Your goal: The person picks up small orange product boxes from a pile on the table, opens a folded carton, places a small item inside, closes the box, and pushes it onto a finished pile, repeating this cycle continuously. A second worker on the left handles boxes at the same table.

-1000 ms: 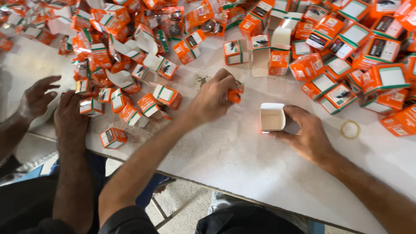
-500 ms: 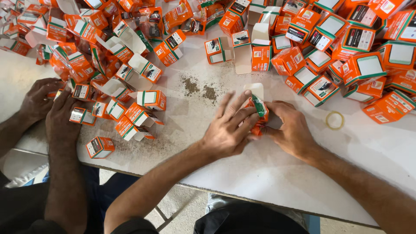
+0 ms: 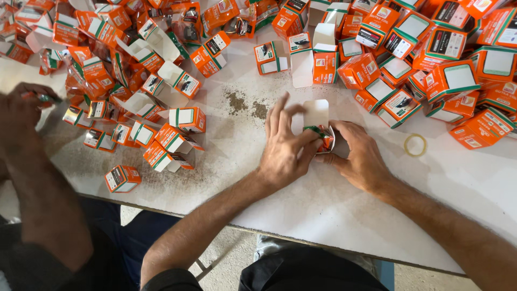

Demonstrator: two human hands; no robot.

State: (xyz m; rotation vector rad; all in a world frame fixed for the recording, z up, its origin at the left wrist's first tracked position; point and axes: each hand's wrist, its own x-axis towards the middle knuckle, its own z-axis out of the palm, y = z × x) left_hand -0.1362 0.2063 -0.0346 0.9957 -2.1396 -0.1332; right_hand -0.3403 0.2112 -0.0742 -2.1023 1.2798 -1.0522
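Both of my hands meet at the middle of the white table around one small orange carton. Its white lid flap stands up open. My left hand grips the carton's left side with fingers spread over it. Pressed against the carton's right side, my right hand holds it too. What lies inside the carton is hidden by my fingers.
Several orange-and-white cartons, some open and some shut, are heaped along the far side and at the left. A yellow rubber band lies right of my hands. Another person's hands work at the left edge. Dark crumbs dot the table.
My left hand came from the pile to the open carton, and both hands closed around it. The camera shifted slightly, and the other person's hands rose at the left.
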